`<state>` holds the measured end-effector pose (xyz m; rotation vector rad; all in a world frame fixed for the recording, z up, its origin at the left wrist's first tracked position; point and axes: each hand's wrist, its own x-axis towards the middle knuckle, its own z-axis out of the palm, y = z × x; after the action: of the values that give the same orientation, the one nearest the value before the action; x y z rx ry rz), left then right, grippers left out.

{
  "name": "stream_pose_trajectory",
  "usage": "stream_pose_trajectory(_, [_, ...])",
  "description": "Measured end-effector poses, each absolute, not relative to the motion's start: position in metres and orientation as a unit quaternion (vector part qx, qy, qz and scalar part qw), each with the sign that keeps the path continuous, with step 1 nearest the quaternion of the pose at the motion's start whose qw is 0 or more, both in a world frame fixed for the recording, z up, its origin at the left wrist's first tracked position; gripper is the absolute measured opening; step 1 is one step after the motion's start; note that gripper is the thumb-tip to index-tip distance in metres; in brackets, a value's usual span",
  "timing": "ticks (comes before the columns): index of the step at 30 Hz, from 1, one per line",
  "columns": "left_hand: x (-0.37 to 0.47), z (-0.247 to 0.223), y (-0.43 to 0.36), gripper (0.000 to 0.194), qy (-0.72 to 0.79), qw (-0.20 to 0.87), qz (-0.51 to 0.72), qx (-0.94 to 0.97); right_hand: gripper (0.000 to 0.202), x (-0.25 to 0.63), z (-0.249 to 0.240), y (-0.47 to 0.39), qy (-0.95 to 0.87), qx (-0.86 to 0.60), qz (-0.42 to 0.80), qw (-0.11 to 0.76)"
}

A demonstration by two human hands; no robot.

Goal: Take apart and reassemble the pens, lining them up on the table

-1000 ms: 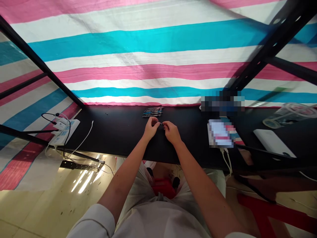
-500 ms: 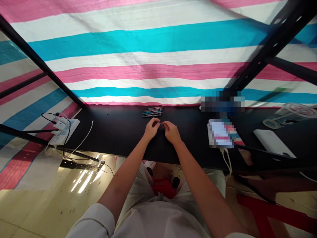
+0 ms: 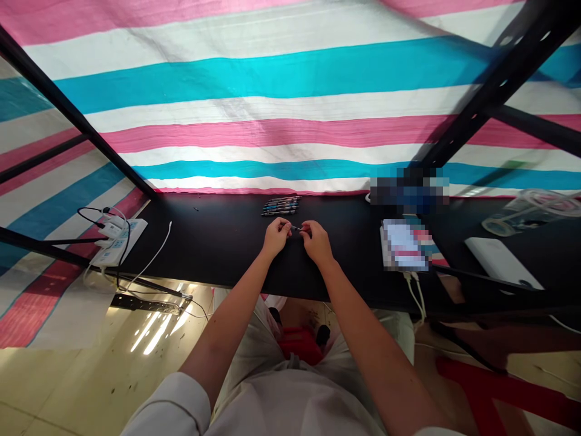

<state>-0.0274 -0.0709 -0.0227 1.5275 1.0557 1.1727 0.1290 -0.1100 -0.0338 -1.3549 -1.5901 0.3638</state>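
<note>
Both hands meet over the middle of the black tabletop, closed on a slim dark pen (image 3: 295, 228) that lies sideways between them. My left hand (image 3: 275, 237) pinches its left part between thumb and fingers. The fingertips of my right hand (image 3: 316, 240) grip the right end; a short thin, lighter piece shows beside them. Whether the pen is in one piece or in two is too small to tell. Just beyond the hands, several pens (image 3: 280, 206) lie side by side in a row, pointing left to right.
At the table's (image 3: 218, 242) left end sits a white power strip (image 3: 124, 242) with plugs and cables. A phone-like device (image 3: 405, 245), blurred out, lies to the right with white cables hanging down. Farther right are a white box-shaped item (image 3: 502, 263) and a clear plastic container (image 3: 497, 225). Striped sheeting hangs behind.
My hands have drawn slightly apart, the right one shifting a little right. More of the pen and a thin light piece now show between the fingers.
</note>
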Motion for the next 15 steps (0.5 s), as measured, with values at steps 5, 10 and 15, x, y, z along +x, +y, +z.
stream_pose_trajectory(5, [-0.0278, -0.0243, -0.0684, 0.019, 0.424, 0.468, 0.489, 0.602, 0.019, 0.1289, -0.032, -0.1113, -0.643, -0.57, 0.153, 0.489])
stream_pose_trajectory(10, [-0.0292, -0.0279, -0.0631, 0.022, 0.44, 0.486, 0.52, 0.547, 0.015, 0.1313, -0.0289, -0.1112, -0.623, -0.57, 0.121, 0.522])
stream_pose_trajectory(15, [-0.0293, -0.0265, -0.0635, 0.021, 0.434, 0.503, 0.525, 0.532, 0.022, 0.1348, -0.026, -0.1114, -0.551, -0.574, 0.258, 0.548])
